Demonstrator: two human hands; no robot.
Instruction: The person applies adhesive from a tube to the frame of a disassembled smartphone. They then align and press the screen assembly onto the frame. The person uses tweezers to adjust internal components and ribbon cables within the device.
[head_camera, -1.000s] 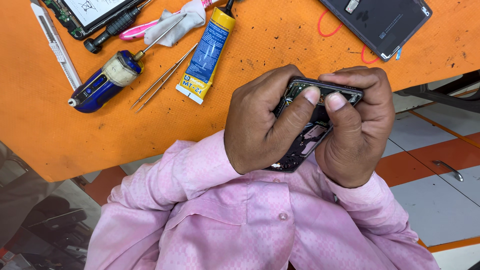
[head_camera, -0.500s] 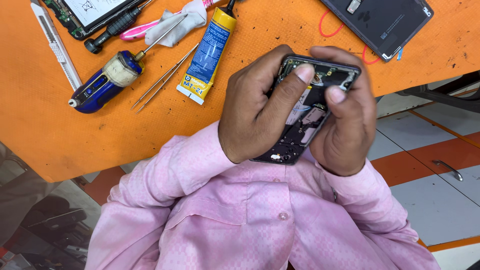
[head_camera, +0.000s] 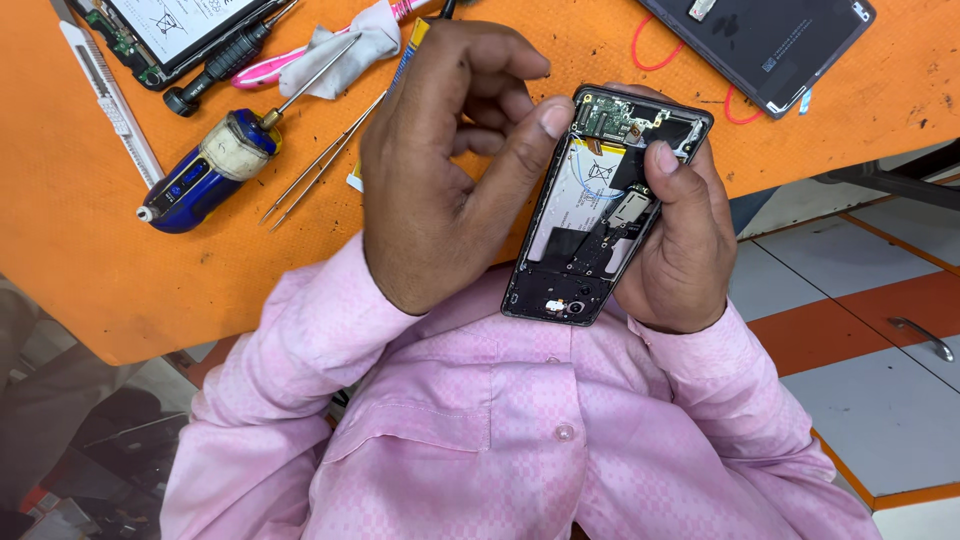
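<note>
Opened smartphone (head_camera: 600, 205): black frame, back cover off, showing a pale battery, green circuit board and black flex strips, held tilted over the edge of the orange worktop (head_camera: 90, 250). The right hand (head_camera: 680, 250) cups it from beneath with curled fingers, thumb pressed on the internals; the left hand (head_camera: 440, 160), loosely curled, rests its thumb tip at the top edge. Nearby on the worktop: a blue-handled screwdriver (head_camera: 215, 165) and slim steel tweezers (head_camera: 320, 165).
</note>
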